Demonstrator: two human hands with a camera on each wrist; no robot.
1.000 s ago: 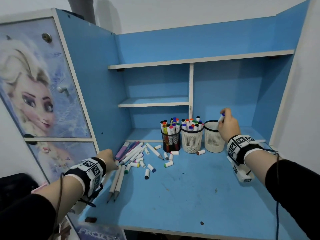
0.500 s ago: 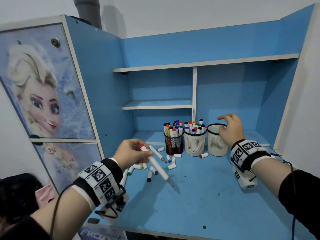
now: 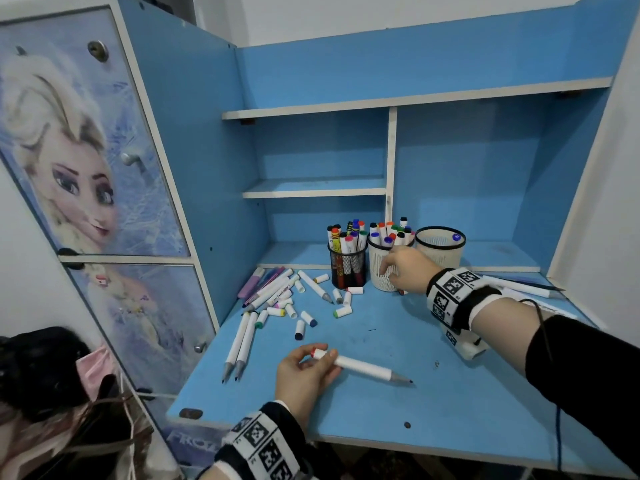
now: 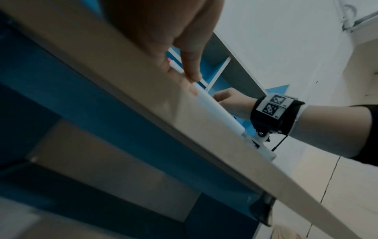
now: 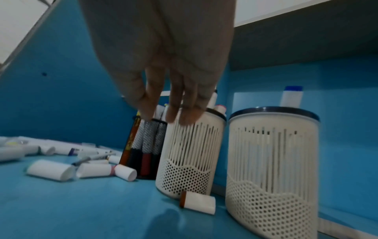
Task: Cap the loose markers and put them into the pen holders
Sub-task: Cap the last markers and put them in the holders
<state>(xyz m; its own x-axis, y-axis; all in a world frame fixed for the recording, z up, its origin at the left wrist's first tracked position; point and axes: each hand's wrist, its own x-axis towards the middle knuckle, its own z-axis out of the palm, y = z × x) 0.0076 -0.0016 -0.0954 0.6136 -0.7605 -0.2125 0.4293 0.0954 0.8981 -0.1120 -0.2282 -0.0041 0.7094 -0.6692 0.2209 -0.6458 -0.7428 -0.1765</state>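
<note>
My left hand (image 3: 317, 356) pinches the red-ended rear of an uncapped white marker (image 3: 365, 368) just above the desk's front, its tip pointing right. The left wrist view shows my left hand (image 4: 184, 76) on the same marker (image 4: 214, 110). My right hand (image 3: 384, 271) hangs with straight fingers in front of the middle white holder (image 3: 377, 284) and holds nothing. Seen from the right wrist, the right hand (image 5: 167, 116) is above an orange-ended cap (image 5: 197, 204) lying between the white holders. The right white holder (image 3: 440, 254) has one blue-capped marker (image 3: 456, 236). The black mesh holder (image 3: 347, 271) is full.
Loose markers and several caps (image 3: 280, 296) are scattered at the desk's left back. Two uncapped markers (image 3: 239, 344) lie near the left edge. Long white items (image 3: 519, 287) lie at the right back. Shelves stand behind, and a picture cabinet door (image 3: 86, 150) on the left.
My left hand picked a marker from the pile and brought it to the desk's front. My right hand left the blue-capped marker in the right holder and moved down-left before the middle holder.
</note>
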